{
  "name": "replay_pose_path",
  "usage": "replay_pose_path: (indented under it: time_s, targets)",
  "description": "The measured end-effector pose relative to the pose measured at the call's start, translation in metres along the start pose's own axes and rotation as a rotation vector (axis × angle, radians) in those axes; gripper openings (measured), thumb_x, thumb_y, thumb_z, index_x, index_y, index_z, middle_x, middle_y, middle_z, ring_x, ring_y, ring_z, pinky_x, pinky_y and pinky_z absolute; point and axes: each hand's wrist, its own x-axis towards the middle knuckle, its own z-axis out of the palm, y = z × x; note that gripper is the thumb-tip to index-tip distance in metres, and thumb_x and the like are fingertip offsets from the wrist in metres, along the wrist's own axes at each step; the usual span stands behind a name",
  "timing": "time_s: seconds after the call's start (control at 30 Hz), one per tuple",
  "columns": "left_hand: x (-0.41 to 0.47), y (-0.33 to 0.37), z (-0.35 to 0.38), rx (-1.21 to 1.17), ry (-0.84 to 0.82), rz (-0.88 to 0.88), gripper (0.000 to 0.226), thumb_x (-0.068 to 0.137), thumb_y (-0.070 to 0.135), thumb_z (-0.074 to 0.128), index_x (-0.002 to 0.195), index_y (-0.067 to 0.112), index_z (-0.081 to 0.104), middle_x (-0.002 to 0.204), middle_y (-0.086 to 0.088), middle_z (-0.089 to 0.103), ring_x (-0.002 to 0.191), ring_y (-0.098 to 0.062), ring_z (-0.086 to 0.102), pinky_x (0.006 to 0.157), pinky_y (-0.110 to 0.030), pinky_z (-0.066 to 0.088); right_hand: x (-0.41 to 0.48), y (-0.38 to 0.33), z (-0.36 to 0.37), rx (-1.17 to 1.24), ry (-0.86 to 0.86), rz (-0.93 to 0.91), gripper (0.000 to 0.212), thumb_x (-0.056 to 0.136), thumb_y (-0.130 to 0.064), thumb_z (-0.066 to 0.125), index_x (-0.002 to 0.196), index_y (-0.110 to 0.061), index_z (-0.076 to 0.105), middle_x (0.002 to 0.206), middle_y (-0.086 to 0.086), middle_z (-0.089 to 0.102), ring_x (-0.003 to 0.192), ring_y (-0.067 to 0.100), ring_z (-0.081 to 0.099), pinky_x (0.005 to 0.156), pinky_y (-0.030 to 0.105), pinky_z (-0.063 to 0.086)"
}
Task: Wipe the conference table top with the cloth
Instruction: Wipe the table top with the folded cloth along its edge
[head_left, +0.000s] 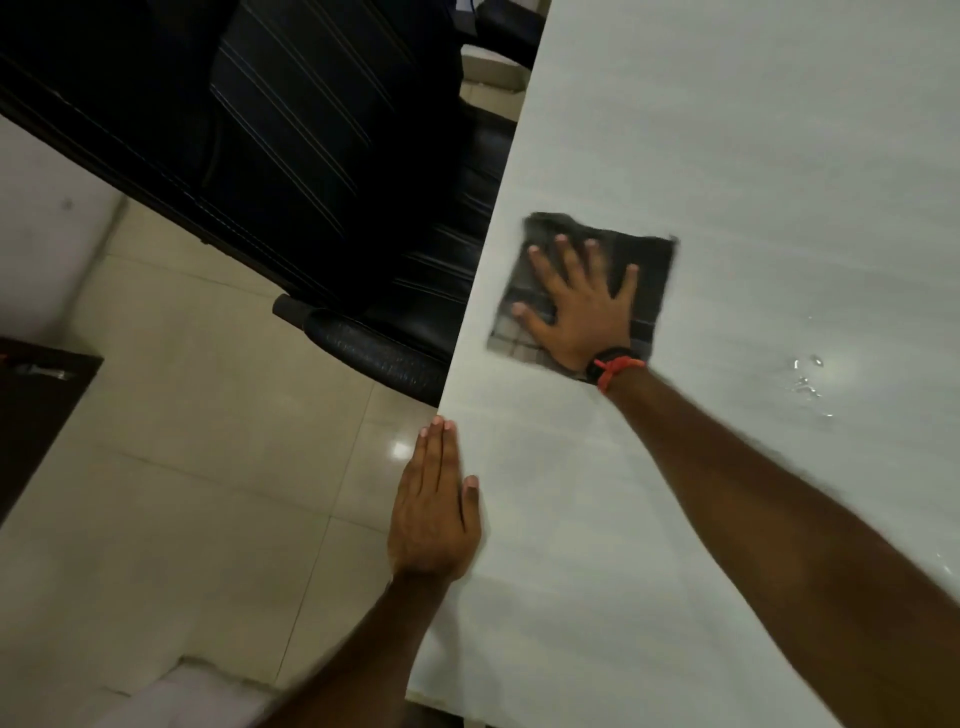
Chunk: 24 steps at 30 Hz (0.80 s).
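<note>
The white conference table top (727, 130) fills the right side of the view. A dark checked cloth (652, 270) lies flat on it close to the left edge. My right hand (576, 306) presses down on the cloth with fingers spread, palm flat; a black and orange band sits on the wrist. My left hand (434, 514) rests flat against the table's left edge, fingers together, holding nothing.
A black office chair (322, 156) stands pushed against the table's left edge, its armrest (374, 353) near the cloth. Water droplets (805, 379) glisten on the table right of my arm. Tiled floor (208, 467) lies left, with a dark cabinet (36, 415) at the far left.
</note>
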Motion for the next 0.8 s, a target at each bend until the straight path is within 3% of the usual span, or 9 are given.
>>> replay_pose_path:
  time_s: [0.1,0.23,0.3,0.47,0.53,0.63,0.7,0.8]
  targets:
    - [0.001,0.001,-0.002,-0.002,-0.008,-0.005,0.062,0.102,0.035,0.032,0.158,0.01,0.017,0.165,-0.004,0.016,0.153,-0.016,0.011,0.122,-0.033,0.023,-0.039,0.031,-0.002,0.089,0.038,0.347,0.08,0.09,-0.083,0.023,0.16,-0.046,0.01,0.171,-0.004,0.007,0.156,0.037,0.001,0.109,0.082,0.002]
    - [0.001,0.0,-0.002,-0.013,-0.021,-0.008,0.063,0.102,0.036,0.031,0.158,0.011,0.014,0.166,-0.003,0.013,0.154,-0.014,0.008,0.122,-0.032,0.021,-0.126,0.018,0.012,-0.016,-0.016,0.175,0.08,0.091,-0.081,0.022,0.16,-0.046,0.002,0.171,-0.006,0.0,0.156,0.037,-0.004,0.109,0.081,-0.002]
    - [0.0,0.001,-0.001,-0.007,-0.015,-0.002,0.063,0.102,0.035,0.032,0.158,0.011,0.015,0.166,-0.003,0.014,0.154,-0.013,0.008,0.122,-0.032,0.021,-0.113,0.032,0.005,0.003,-0.027,0.137,0.08,0.09,-0.083,0.025,0.159,-0.049,0.004,0.171,-0.008,0.0,0.156,0.035,-0.004,0.109,0.08,-0.004]
    - [0.0,-0.001,0.002,-0.005,0.015,0.005,0.062,0.102,0.032,0.034,0.157,0.009,0.017,0.166,-0.004,0.015,0.154,-0.014,0.009,0.122,-0.03,0.019,-0.025,0.056,-0.011,0.08,0.011,0.402,0.082,0.089,-0.084,0.019,0.16,-0.046,0.005,0.171,-0.002,0.001,0.156,0.038,-0.006,0.108,0.082,0.0]
    - [0.0,-0.001,0.001,-0.014,0.019,0.007,0.062,0.102,0.032,0.034,0.157,0.009,0.017,0.166,-0.004,0.016,0.154,-0.015,0.01,0.122,-0.031,0.02,-0.051,0.036,-0.004,0.049,0.02,0.343,0.08,0.092,-0.081,0.019,0.161,-0.043,0.003,0.171,0.0,0.001,0.156,0.04,-0.004,0.109,0.082,0.0]
    - [0.0,-0.001,0.0,-0.007,0.001,-0.003,0.063,0.103,0.035,0.03,0.158,0.011,0.014,0.166,-0.002,0.012,0.154,-0.013,0.006,0.123,-0.031,0.018,-0.136,0.011,0.012,-0.02,-0.051,0.041,0.08,0.092,-0.081,0.022,0.16,-0.044,0.002,0.171,-0.003,-0.001,0.156,0.037,-0.005,0.112,0.079,-0.004]
    - [0.0,-0.001,0.0,-0.002,-0.01,-0.008,0.063,0.103,0.037,0.029,0.159,0.013,0.011,0.167,-0.001,0.009,0.154,-0.012,0.003,0.123,-0.031,0.015,-0.142,0.028,0.008,-0.004,-0.094,-0.077,0.081,0.089,-0.083,0.023,0.159,-0.048,0.004,0.171,-0.007,0.001,0.157,0.033,-0.004,0.113,0.078,-0.003]
    - [0.0,-0.003,0.002,-0.004,0.0,-0.002,0.063,0.103,0.035,0.03,0.159,0.013,0.011,0.167,-0.001,0.009,0.154,-0.011,0.003,0.123,-0.03,0.015,-0.085,0.061,-0.005,0.033,-0.009,0.114,0.081,0.088,-0.084,0.027,0.158,-0.05,0.007,0.171,-0.008,0.004,0.157,0.031,-0.002,0.112,0.079,0.0]
